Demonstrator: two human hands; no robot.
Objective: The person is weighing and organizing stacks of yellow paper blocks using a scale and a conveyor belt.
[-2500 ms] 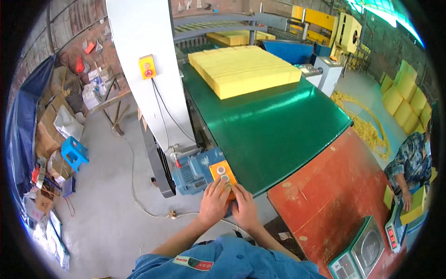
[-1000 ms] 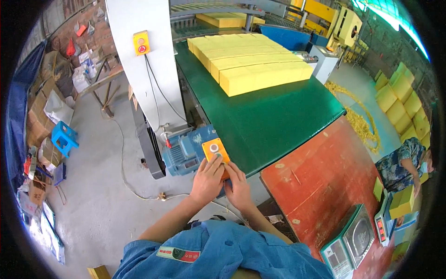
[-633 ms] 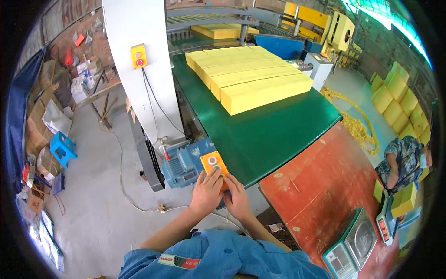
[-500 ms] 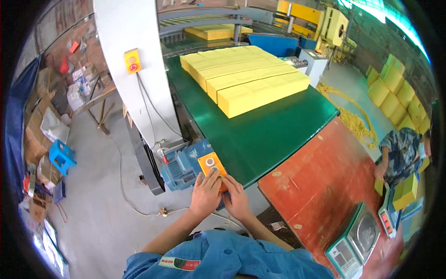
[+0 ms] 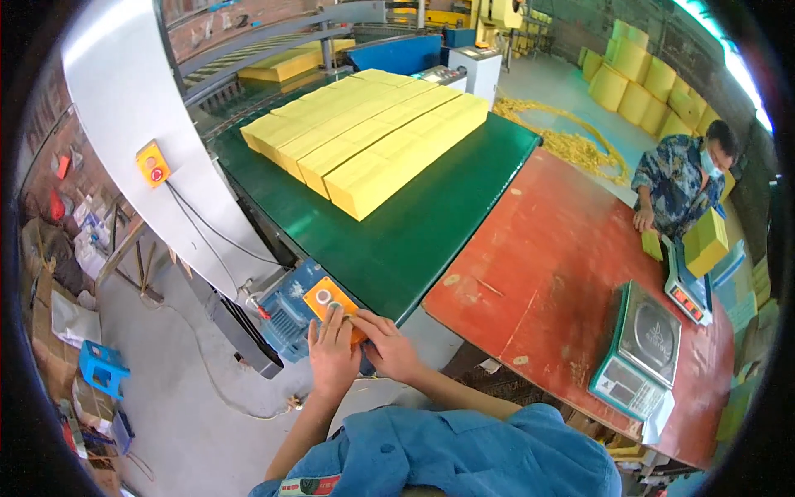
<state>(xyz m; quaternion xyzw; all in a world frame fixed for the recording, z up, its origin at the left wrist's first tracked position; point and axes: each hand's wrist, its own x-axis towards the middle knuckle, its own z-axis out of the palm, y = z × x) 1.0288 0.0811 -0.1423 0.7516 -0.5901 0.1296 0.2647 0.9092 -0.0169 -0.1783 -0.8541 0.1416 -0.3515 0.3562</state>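
Presently, I see the left hand (image 5: 334, 358) and right hand (image 5: 392, 351) loosely unfolded, fingers laid on the orange push-button box (image 5: 316, 303) by the ribbed blue motor (image 5: 284, 325), beside smooth green conveyor belt (image 5: 406, 248).

Red digits (image 5: 686, 302) light the far scale (image 5: 700, 289); print (image 5: 627, 386) marks the near scale (image 5: 651, 335) and shirt badge (image 5: 310, 486).

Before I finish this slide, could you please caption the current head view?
Left hand and right hand on the orange box, yellow blocks on the green surface beyond.
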